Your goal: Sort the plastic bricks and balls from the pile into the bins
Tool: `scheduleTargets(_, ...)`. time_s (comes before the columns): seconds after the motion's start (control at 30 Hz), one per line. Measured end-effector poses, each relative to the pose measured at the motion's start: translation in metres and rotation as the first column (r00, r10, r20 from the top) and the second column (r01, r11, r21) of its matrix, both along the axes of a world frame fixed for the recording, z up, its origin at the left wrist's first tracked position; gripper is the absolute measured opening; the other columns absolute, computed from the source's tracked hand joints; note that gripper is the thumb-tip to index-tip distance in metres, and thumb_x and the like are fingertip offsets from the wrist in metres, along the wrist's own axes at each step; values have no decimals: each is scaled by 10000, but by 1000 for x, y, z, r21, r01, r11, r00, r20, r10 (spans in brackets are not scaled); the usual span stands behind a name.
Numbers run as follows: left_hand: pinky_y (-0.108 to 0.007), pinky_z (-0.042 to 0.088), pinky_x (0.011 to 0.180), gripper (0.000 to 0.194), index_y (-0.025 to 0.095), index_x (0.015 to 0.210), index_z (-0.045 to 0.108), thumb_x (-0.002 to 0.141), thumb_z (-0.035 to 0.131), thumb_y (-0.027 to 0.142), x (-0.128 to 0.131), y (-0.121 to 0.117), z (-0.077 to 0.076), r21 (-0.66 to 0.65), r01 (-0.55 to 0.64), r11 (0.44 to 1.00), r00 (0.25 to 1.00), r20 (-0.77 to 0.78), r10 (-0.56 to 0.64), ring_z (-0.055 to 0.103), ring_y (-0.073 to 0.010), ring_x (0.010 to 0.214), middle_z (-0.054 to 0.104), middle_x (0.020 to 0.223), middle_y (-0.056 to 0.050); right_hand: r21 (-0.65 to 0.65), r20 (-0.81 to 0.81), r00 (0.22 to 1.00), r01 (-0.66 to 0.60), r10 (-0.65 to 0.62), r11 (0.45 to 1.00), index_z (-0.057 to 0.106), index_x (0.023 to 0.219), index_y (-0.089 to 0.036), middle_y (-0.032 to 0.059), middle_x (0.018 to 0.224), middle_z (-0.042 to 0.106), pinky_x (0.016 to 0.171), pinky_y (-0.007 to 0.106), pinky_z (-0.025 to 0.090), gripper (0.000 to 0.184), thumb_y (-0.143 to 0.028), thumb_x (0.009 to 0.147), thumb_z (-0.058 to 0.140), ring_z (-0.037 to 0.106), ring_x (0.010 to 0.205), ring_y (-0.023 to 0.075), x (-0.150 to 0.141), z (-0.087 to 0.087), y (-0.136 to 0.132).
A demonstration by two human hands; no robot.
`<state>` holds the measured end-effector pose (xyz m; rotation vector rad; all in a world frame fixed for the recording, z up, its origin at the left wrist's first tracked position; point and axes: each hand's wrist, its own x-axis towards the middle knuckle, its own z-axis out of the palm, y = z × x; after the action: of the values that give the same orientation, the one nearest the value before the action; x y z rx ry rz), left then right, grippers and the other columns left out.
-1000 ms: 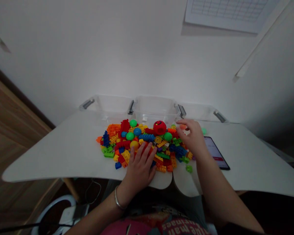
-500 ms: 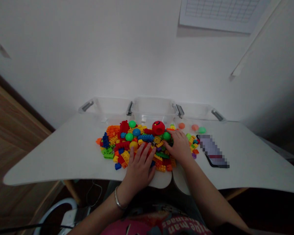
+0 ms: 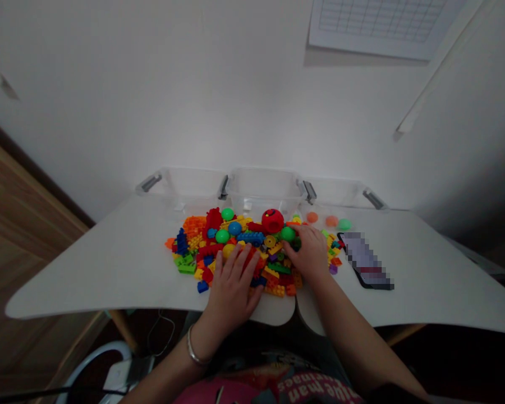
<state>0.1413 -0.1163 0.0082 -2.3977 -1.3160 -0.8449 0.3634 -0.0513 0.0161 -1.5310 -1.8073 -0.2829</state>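
Toy brick pile (image 3: 239,252) sits on a white table (image 3: 88,275), both hands on it. Left hand (image 3: 231,287): fingers spread wide, resting on the near part of the pile, nothing visibly held. Yellow ball (image 3: 228,251) just beyond the fingertips. Metal bangle (image 3: 192,350) on that wrist. Right hand (image 3: 308,253): narrower, fingers curled down on the right part of the pile, just beside a green ball (image 3: 288,234). Can't tell if it holds a piece.

Pile is mixed interlocking bricks: orange, red, blue, yellow, green. Balls are mixed in. Blue ball (image 3: 234,228) is near the middle, red ball (image 3: 272,220) at the far edge. A few loose bricks lie along the right edge of the pile.

Right of pile: two orange balls (image 3: 312,217) (image 3: 331,221) and another green ball (image 3: 344,224) in a rough row. Phone (image 3: 364,261) lies further right, screen pixelated. Behind pile: clear plastic bins (image 3: 264,188) with grey latches. Left of pile, beyond the table: wood panel (image 3: 25,264).
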Motion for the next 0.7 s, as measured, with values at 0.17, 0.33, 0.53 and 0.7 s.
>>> scheduleTargets(0.17,-570,142,1180,547,120,1407,481,909,503,344,-25,3,4,35,-156,987,988,8,156,387,-344,1383,496,1461,-171,29,-10,1000,1,0,1000,641,1124,-179,120,1063,682,936,446,432,354,-357,817,634,573,1041,299,0,1,-1)
scheduleTargets(0.33,-555,205,1156,502,121,1374,520,925,458,339,-46,11,-3,37,-256,966,965,68,253,454,-330,1317,561,1392,-171,38,-1,1000,-7,8,999,639,1133,-173,118,1066,685,941,446,433,373,-359,810,651,577,1043,296,-1,-1,-1)
scheduleTargets(0.53,-546,303,1087,521,110,1361,552,927,427,369,-52,15,-7,-42,-368,929,925,91,370,430,-361,1309,544,1404,-184,43,-35,999,-32,33,999,632,1125,-180,109,1084,686,971,444,422,352,-347,816,646,566,1077,287,-2,-3,-1)
scheduleTargets(0.7,-566,247,1133,519,145,1369,549,916,451,378,-58,23,-7,-38,-375,926,920,108,377,399,-357,1335,527,1418,-169,11,-59,998,-22,23,1000,628,1137,-182,111,1078,683,953,448,426,358,-351,821,631,567,1061,292,-3,-3,-1)
